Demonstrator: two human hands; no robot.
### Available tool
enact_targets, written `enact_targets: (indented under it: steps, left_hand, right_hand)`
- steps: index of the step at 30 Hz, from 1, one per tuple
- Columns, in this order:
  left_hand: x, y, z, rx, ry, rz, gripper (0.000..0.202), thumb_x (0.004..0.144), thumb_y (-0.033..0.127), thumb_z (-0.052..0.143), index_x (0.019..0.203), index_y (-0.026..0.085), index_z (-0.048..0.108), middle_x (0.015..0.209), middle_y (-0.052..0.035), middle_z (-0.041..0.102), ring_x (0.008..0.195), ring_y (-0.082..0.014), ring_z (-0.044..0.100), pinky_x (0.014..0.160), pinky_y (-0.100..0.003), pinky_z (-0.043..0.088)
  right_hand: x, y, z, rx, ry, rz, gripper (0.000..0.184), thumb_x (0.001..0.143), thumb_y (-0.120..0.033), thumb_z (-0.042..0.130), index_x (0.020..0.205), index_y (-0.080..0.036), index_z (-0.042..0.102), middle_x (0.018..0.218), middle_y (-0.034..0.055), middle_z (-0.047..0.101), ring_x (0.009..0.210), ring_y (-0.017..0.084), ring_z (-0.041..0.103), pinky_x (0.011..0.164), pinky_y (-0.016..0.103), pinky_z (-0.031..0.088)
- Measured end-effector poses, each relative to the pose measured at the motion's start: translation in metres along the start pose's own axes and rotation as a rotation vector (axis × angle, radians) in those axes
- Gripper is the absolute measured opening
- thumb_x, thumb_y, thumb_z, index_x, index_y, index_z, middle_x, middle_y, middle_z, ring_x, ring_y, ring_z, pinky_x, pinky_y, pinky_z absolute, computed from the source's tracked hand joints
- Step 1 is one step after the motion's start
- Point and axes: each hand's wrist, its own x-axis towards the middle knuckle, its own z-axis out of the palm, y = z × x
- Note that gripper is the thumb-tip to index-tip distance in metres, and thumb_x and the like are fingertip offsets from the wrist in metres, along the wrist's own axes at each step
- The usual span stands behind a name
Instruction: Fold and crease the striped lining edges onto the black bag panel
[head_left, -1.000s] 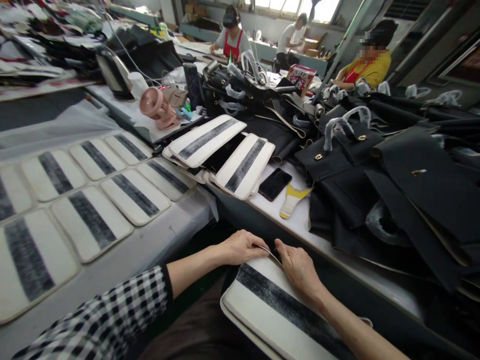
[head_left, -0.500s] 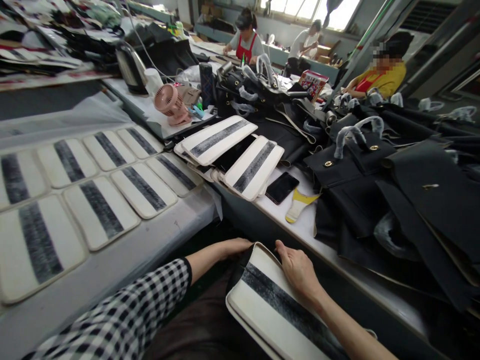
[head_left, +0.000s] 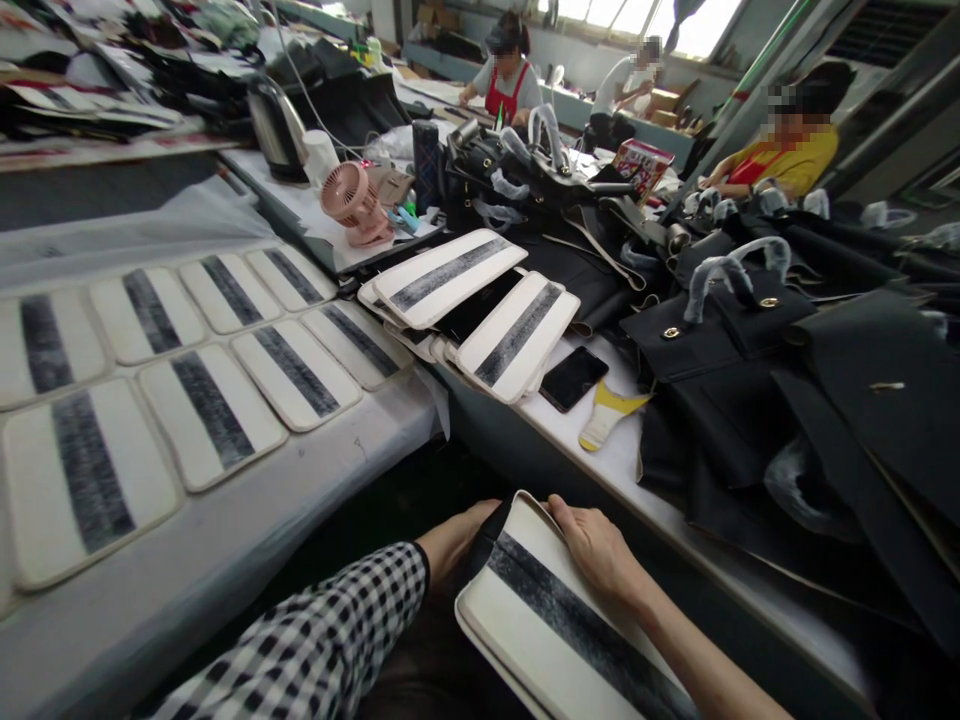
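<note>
Over my lap lies a bag piece with white panels and a dark stripe (head_left: 566, 600), its far end tilted up and a black part along its left side. My right hand (head_left: 600, 560) grips its far right edge, thumb near the corner. On the opposite side, my left hand (head_left: 459, 545) holds the black part, its fingers mostly hidden behind the piece. Similar white striped panels (head_left: 296, 375) lie in two rows on the left table. More striped panels (head_left: 517, 335) are stacked on the table ahead.
Beyond my right hand are a phone (head_left: 574, 379) and a yellow-and-white cut piece (head_left: 609, 415). Black bags (head_left: 720, 335) with wrapped handles pile up at the right. A pink fan (head_left: 356, 205) and a kettle (head_left: 275, 130) stand farther back. Several people work behind.
My left hand has slid down and behind the black side of the bag piece, and its forearm has shifted right. My right hand stays at the far edge. The view has turned slightly left.
</note>
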Motion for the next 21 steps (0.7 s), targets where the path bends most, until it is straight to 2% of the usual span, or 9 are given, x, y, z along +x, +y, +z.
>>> enact_targets:
  steps: [3, 8, 12, 15, 18, 21]
  left_hand:
    - [0.001, 0.000, 0.001, -0.024, 0.042, -0.006, 0.049, 0.081, 0.062, 0.058, 0.097, 0.016, 0.063, 0.090, -0.0078, 0.066, 0.097, -0.0239, 0.062, 0.086, -0.032, 0.049]
    - [0.000, -0.003, -0.001, 0.003, 0.092, -0.006, 0.041, 0.080, 0.055, 0.061, 0.095, 0.017, 0.063, 0.089, -0.0079, 0.067, 0.100, -0.0262, 0.061, 0.085, -0.033, 0.049]
    - [-0.001, -0.002, -0.003, 0.062, 0.109, 0.027, 0.038, 0.083, 0.051, 0.057, 0.098, 0.017, 0.064, 0.092, -0.0079, 0.068, 0.105, -0.0262, 0.059, 0.090, -0.032, 0.047]
    - [0.000, -0.005, -0.002, 0.126, 0.116, 0.047, 0.043, 0.089, 0.055, 0.047, 0.100, 0.017, 0.064, 0.091, -0.0093, 0.068, 0.105, -0.0258, 0.060, 0.088, -0.031, 0.048]
    - [0.011, -0.009, -0.002, 0.218, 0.114, 0.042, 0.050, 0.089, 0.060, 0.042, 0.094, 0.017, 0.066, 0.084, -0.0098, 0.067, 0.094, -0.0261, 0.063, 0.080, -0.033, 0.050]
    - [0.037, -0.001, -0.010, 0.367, 0.092, 0.039, 0.040, 0.080, 0.056, 0.061, 0.077, 0.016, 0.065, 0.072, -0.0082, 0.064, 0.082, -0.0251, 0.063, 0.073, -0.034, 0.049]
  right_hand:
    - [-0.003, -0.002, 0.000, 0.048, -0.054, -0.040, 0.069, 0.100, -0.062, 0.013, 0.098, -0.030, 0.074, 0.104, 0.0017, 0.074, 0.101, 0.027, 0.066, 0.082, 0.034, 0.043]
    - [-0.003, -0.005, -0.001, 0.082, -0.074, -0.106, 0.060, 0.101, -0.059, 0.015, 0.122, -0.036, 0.066, 0.109, -0.0014, 0.072, 0.105, 0.026, 0.065, 0.085, 0.033, 0.045]
    - [0.002, -0.009, -0.001, 0.112, -0.095, -0.126, 0.059, 0.102, -0.057, 0.015, 0.123, -0.036, 0.066, 0.115, -0.0013, 0.071, 0.108, 0.026, 0.064, 0.089, 0.035, 0.046]
    - [0.006, -0.011, 0.000, 0.164, -0.111, -0.176, 0.057, 0.102, -0.057, 0.015, 0.131, -0.037, 0.060, 0.123, -0.0016, 0.068, 0.115, 0.025, 0.062, 0.095, 0.037, 0.045]
    - [0.007, -0.011, 0.001, 0.165, -0.099, -0.192, 0.057, 0.101, -0.059, 0.018, 0.136, -0.036, 0.057, 0.130, -0.0003, 0.064, 0.121, 0.026, 0.058, 0.102, 0.038, 0.042]
    - [0.007, -0.012, 0.000, 0.118, -0.087, -0.208, 0.055, 0.101, -0.060, 0.021, 0.137, -0.037, 0.055, 0.135, -0.0009, 0.060, 0.123, 0.026, 0.058, 0.104, 0.040, 0.042]
